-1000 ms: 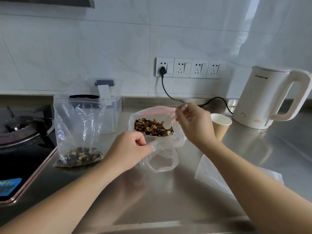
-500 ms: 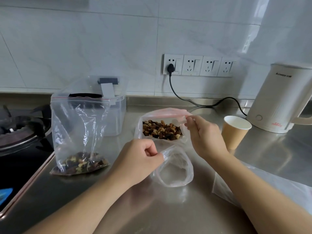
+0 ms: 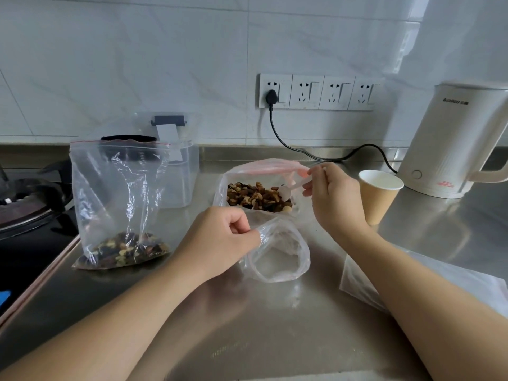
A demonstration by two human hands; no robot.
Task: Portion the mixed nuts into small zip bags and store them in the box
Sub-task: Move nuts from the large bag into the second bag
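Observation:
A large open bag of mixed nuts [image 3: 258,198] stands mid-counter. My right hand [image 3: 334,199] pinches a small white plastic spoon [image 3: 292,188] whose bowl rests on the nuts at the bag's right side. My left hand [image 3: 220,240] grips the rim of a small empty zip bag [image 3: 277,254], holding its mouth open toward me just in front of the nut bag. To the left a zip bag with a portion of nuts [image 3: 121,204] stands upright. Behind it sits the clear plastic storage box [image 3: 181,174] with its lid tilted open.
A paper cup [image 3: 378,198] stands right of my right hand, and a white electric kettle [image 3: 450,144] with its cord sits at the far right. Spare flat bags [image 3: 428,281] lie under my right forearm. A gas stove [image 3: 24,204] borders the counter on the left.
My right hand went from gripping the nut bag's rim to holding the spoon down in the nuts. The camera view shifted closer; my left hand kept its hold on the small bag.

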